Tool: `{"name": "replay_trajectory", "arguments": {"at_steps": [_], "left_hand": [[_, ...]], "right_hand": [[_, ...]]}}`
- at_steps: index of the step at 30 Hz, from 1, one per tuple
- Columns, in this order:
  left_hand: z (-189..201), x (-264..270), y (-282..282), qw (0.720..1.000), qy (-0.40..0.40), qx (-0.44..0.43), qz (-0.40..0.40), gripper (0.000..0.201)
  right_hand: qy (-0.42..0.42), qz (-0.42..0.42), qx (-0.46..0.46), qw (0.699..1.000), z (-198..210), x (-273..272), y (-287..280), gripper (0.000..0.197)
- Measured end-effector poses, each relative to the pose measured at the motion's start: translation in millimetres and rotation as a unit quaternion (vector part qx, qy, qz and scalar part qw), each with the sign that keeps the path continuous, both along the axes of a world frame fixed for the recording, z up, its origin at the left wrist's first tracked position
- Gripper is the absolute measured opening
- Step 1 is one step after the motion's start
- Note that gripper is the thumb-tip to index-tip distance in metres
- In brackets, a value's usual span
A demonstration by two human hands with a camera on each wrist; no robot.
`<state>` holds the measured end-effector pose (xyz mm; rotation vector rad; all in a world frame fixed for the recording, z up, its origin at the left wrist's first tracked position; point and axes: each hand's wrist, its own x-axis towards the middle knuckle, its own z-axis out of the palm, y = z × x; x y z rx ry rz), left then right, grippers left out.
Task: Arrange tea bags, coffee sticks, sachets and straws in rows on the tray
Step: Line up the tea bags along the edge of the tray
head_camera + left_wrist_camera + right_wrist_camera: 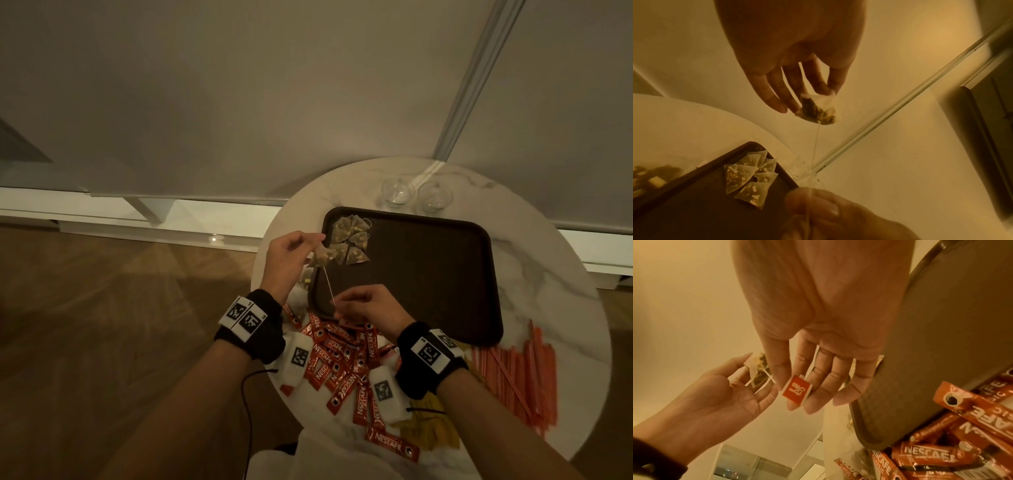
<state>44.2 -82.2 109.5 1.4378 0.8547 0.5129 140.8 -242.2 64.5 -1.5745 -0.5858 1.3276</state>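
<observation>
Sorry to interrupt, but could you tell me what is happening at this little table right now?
A person is sorting drink supplies onto a dark tray. The left hand pinches a pyramid tea bag above the tray's near-left edge, while the right hand pinches its red tag, the string stretched between them. A few tea bags already lie in the tray's far-left corner. Coffee sticks and orange straws lie loose on the table.

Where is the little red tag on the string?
In the right wrist view the red tag is pinched in the right hand, near the front left corner of the tray, just above the coffee sticks.
</observation>
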Motion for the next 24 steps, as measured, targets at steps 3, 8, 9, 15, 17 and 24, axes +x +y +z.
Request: {"name": "replay_trajectory", "arguments": {"at_steps": [3, 8, 9, 15, 17, 24], "left_hand": [[-4.7, 1.9, 3.9, 1.000, 0.013, -0.003, 0.007, 0.022], [-22.1, 0.6, 9.4, 0.995, 0.059, -0.067, 0.036, 0.026], [-25.9, -0.6, 9.4, 0.993, 0.069, -0.094, 0.036, 0.025], [-38.6, -2.4, 1.3, 0.985, 0.089, -0.142, 0.034, 0.024], [-36.4, -0.1, 1.0, 0.987, 0.077, -0.136, 0.022, 0.022], [-27.2, 8.3, -3.8, 0.995, 0.050, -0.028, -0.084, 0.009]], "right_hand": [[0.021, -0.022, -0.003, 1.000, -1.5, -0.5, -2.6, 0.012], [0.049, -0.053, 0.027, 0.997, 3.8, 2.5, -5.8, 0.012], [0.049, -0.059, 0.034, 0.996, 4.6, 3.0, -6.0, 0.011], [0.025, -0.065, 0.039, 0.997, 5.9, 8.0, 0.5, 0.012], [0.037, -0.088, 0.032, 0.995, 3.1, 9.9, 4.7, 0.012], [0.025, -0.172, 0.027, 0.984, 2.3, 20.2, 17.0, 0.017]]}}
